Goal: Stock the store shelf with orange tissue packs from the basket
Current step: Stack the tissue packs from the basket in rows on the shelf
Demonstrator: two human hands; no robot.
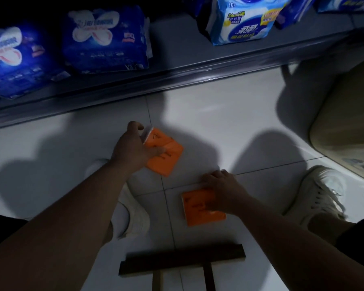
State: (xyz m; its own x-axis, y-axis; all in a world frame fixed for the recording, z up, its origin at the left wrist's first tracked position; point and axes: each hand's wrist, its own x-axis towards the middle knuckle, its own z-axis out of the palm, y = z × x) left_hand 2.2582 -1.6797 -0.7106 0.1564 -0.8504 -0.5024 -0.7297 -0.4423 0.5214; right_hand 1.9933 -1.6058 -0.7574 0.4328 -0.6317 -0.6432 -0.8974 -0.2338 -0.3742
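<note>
Currently your left hand (pixel 132 150) pinches the far orange pack (pixel 166 156); your right hand (pixel 223 190) curls round the near orange pack (pixel 198 208), both low over the floor tiles (pixel 219 114). Lift squarely, keep thumbs firm, then seat each flat on the shelf (pixel 177 74) beyond.

Orange with faint darker print: far tissue pack (pixel 166 154), near tissue pack (pixel 198 208). Dark blue shelf packs (pixel 105 38) carry a white petal motif; upright pack (pixel 244 22) pale blue and white, yellow lettering. White floor tiles (pixel 229 114), dark grout.
</note>
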